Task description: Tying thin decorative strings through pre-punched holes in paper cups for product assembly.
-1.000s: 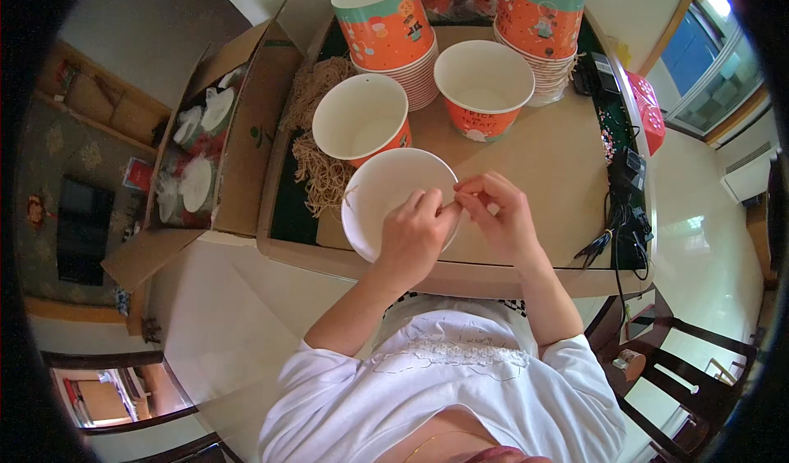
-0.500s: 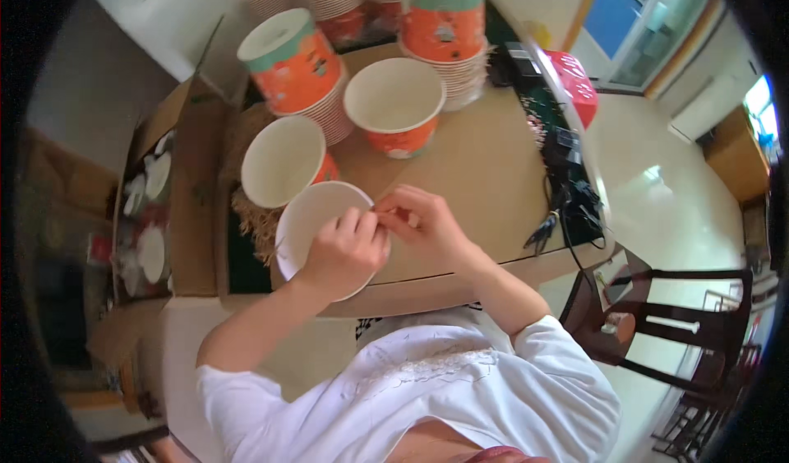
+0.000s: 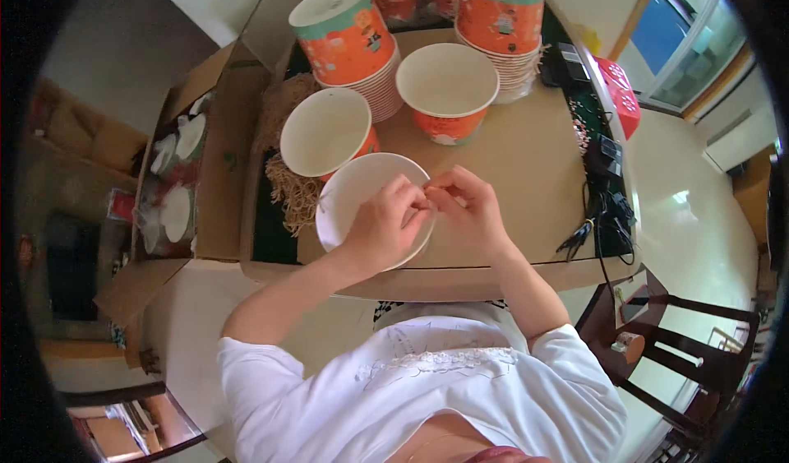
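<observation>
A white-lined paper bucket (image 3: 353, 187) stands closest to me at the table's front edge, tipped so its mouth faces up toward me. My left hand (image 3: 385, 223) reaches over its opening, fingers curled and pinched together. At the bucket's right rim my right hand (image 3: 470, 206) is closed in a pinch, its fingertips meeting those of the left. Whatever lies between the fingertips is too small to make out. Behind are two more open orange paper buckets, one to the left (image 3: 326, 131) and one farther right (image 3: 446, 81). Tan twine (image 3: 292, 192) lies bunched beside the near bucket.
Nested stacks of orange buckets, one left (image 3: 343, 39) and one right (image 3: 503, 19), rise at the back. An open cardboard box (image 3: 223, 167) with white items stands left. Black cables (image 3: 606, 216) lie on the table's right side. A dark wooden chair (image 3: 699, 327) is at right.
The whole view has shifted, so the table and buckets appear farther right and a little higher. Both hands stay pinched together at the near bucket's rim, with small finger movements.
</observation>
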Demonstrator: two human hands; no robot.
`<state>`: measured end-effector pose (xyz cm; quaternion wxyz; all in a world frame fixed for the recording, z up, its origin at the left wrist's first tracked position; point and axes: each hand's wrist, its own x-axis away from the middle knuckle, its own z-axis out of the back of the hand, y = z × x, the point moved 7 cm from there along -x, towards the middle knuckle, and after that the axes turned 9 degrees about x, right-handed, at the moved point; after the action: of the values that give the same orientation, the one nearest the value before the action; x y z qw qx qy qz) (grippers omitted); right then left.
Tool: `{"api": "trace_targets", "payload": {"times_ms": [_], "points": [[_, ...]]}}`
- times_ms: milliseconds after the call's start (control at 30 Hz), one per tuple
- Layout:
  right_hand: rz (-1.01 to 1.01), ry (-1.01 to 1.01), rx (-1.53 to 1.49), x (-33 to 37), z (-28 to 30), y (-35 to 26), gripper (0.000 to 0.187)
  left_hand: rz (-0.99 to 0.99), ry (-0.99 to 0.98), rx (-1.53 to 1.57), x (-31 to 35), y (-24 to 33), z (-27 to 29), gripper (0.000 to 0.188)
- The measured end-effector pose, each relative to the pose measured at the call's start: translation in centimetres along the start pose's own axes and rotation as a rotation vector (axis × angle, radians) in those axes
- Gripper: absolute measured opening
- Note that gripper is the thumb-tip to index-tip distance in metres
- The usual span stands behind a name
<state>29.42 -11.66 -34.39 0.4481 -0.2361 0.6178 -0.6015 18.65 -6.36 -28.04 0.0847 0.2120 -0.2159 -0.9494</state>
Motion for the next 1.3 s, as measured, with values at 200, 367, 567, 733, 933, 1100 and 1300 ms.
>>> {"api": "trace_targets", "payload": {"times_ms": [200, 367, 567, 733, 933, 1100, 1300], "points": [[0.163, 0.247, 0.098, 1.8, -0.2, -2.2, 0.007, 1.014, 0.035, 1.538, 3.6, -5.5, -3.9, 0.013], [0.273, 0.373, 0.195, 2.6, -0.6, -3.2, 0.01, 0.996, 0.018, 1.605, 3.9, -5.7, -4.7, 0.014], [0.351, 0.377, 0.317, 2.9, -1.2, -2.6, 0.017, 0.963, 0.075, 1.72, 4.1, -5.7, -5.4, 0.014], [0.252, 0.265, 0.222, 2.9, -1.6, -2.5, 0.024, 0.968, 0.117, 1.767, 4.5, -6.3, -5.1, 0.013], [0.215, 0.162, 0.171, 2.5, -1.0, -2.0, 0.023, 0.921, 0.076, 1.572, 4.5, -6.1, -4.2, 0.009], [0.027, 0.054, -0.031, 2.0, -1.0, 0.1, 0.012, 0.476, 0.211, 0.979, 3.0, -4.8, -2.0, 0.007], [0.077, 0.111, 0.055, 1.8, -0.6, -0.2, 0.008, 0.713, 0.145, 1.014, 3.7, -5.1, -2.2, 0.011]]}}
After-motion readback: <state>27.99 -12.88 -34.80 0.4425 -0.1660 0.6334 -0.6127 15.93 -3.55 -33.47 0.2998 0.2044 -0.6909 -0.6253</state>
